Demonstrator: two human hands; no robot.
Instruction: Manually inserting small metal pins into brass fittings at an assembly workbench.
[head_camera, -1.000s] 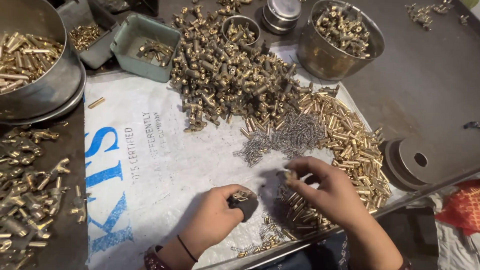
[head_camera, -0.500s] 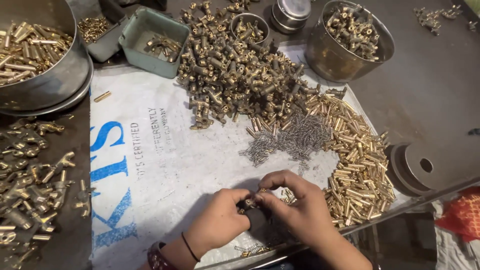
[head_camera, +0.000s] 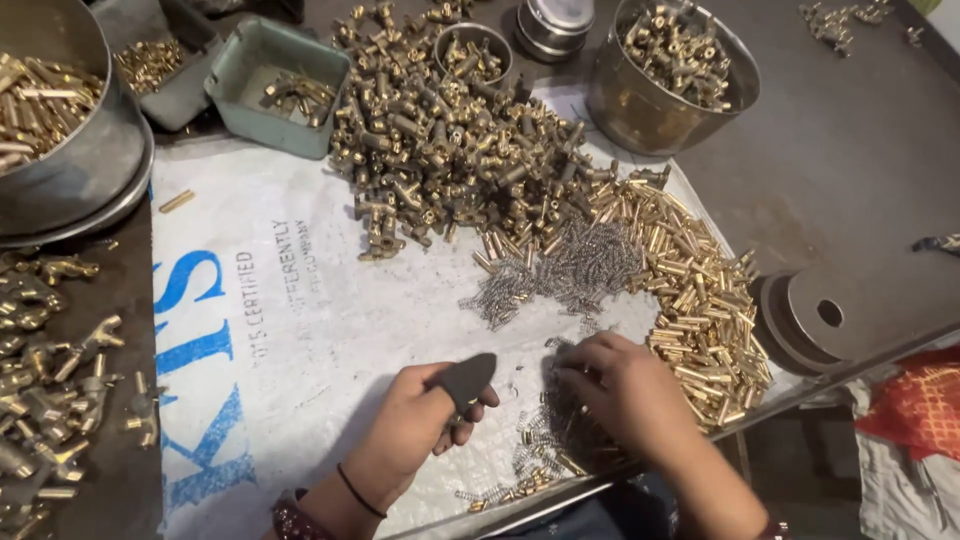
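The left hand (head_camera: 415, 430) is closed around a small brass part, its thumb capped by a dark rubber guard (head_camera: 467, 378), while just right of it the right hand (head_camera: 620, 385) pinches together over small grey steel springs (head_camera: 560, 275) on the worktop (head_camera: 860, 170).

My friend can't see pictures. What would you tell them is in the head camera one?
A person's left hand holds a small dark flat piece, while the right hand reaches into little metal springs on a white printed sack. Beyond the hands lie a heap of brass fittings, a band of brass tubes, steel bowls and a green tray.
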